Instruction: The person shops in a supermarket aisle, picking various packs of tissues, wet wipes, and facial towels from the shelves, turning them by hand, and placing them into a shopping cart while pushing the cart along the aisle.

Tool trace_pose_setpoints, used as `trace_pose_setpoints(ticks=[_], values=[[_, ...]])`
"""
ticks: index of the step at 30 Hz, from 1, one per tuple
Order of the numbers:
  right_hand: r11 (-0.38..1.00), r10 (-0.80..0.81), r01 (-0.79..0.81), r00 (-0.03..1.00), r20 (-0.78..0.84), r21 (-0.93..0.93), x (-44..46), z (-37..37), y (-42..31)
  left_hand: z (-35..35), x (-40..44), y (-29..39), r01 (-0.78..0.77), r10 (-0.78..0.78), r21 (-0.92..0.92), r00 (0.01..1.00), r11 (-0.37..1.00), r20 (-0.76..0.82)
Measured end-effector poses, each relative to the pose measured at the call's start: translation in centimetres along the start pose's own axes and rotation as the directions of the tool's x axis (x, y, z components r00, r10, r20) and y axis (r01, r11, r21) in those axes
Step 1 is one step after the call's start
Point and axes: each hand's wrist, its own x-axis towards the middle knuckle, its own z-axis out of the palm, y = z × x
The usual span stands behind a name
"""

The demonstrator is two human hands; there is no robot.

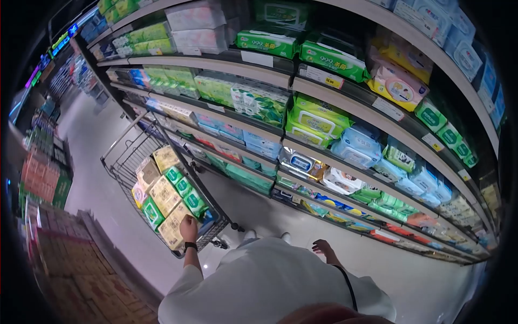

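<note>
A wire shopping cart [128, 147] stands to the left of my body, loaded with packs. Beige tissue packs [165, 194] lie in its middle, with green wipes packs [182, 186] along the right side and another green pack [152, 213] at the left. My left hand [189, 229], a dark band at its wrist, is closed over the near end of the cart, beside the nearest beige pack; what it grips is hidden. Apart from the cart, my right hand [321, 247] hangs with its fingers apart and nothing in them, between my body and the shelves.
Long shelves [253, 124] of tissues and wipes run across the front and right. Stacked cartons [81, 259] stand at the lower left, and a pink display [43, 178] is behind them. The pale aisle floor [89, 146] extends past the cart.
</note>
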Motion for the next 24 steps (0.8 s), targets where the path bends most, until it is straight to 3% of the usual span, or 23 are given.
trace_pose_setpoints(ticks=[2,4,6,7,8,9,10,13,14,16,18,19,24], values=[[0.995,-0.098,0.098,0.995,0.000,0.021,-0.4,0.3,-2.4,-0.9,-4.0,-4.4,0.087,-0.122,0.393,0.990,0.915,0.065],[0.982,-0.180,0.182,0.983,0.039,-0.042,-0.2,0.7,-3.3,-1.8,-7.1,-7.5,-0.003,-0.052,0.383,0.990,0.924,0.134],[0.980,-0.080,0.100,0.990,0.120,-0.174,-0.1,1.4,-4.0,-3.3,-8.4,-7.9,0.132,-0.144,0.316,0.989,0.940,0.015],[0.975,-0.066,0.093,0.988,0.137,-0.202,-0.1,1.8,-3.8,-4.8,-8.5,-7.8,0.124,-0.160,0.369,0.985,0.921,0.068],[0.932,-0.008,0.063,0.988,0.154,-0.356,-0.1,1.8,-4.2,-5.7,-8.4,-9.4,0.066,-0.106,0.366,0.990,0.928,0.092],[0.863,0.051,0.035,0.986,0.156,-0.504,0.1,1.6,-4.4,-6.8,-8.2,-9.4,0.103,-0.157,0.363,0.980,0.926,0.124],[0.844,0.064,0.028,0.986,0.153,-0.535,0.2,1.5,-4.5,-7.8,-8.1,-9.6,0.175,-0.248,0.353,0.953,0.919,0.174],[0.873,0.063,0.026,0.984,0.165,-0.487,0.4,2.7,-5.8,-9.6,-7.5,-13.0,0.150,-0.446,0.592,0.804,0.792,0.393],[0.872,0.055,0.033,0.985,0.165,-0.488,0.5,3.4,-6.6,-9.7,-7.8,-13.5,0.135,-0.433,0.611,0.821,0.780,0.372],[0.908,-0.046,0.135,0.973,0.225,-0.396,0.3,5.2,-8.2,-9.6,-8.6,-12.4,-0.036,-0.333,0.681,0.853,0.731,0.402],[0.913,-0.171,0.254,0.949,0.266,-0.320,-0.7,8.0,-10.5,-8.7,-7.7,-14.6,-0.131,-0.164,0.584,0.891,0.801,0.424],[0.920,-0.177,0.260,0.944,0.279,-0.293,-1.1,9.9,-11.7,-8.4,-7.5,-14.0,-0.013,-0.220,0.541,0.905,0.841,0.364],[0.886,-0.193,0.320,0.912,0.361,-0.336,-3.5,24.3,-17.1,-9.1,-5.6,-13.8,-0.069,-0.138,0.396,0.871,0.916,0.471]])
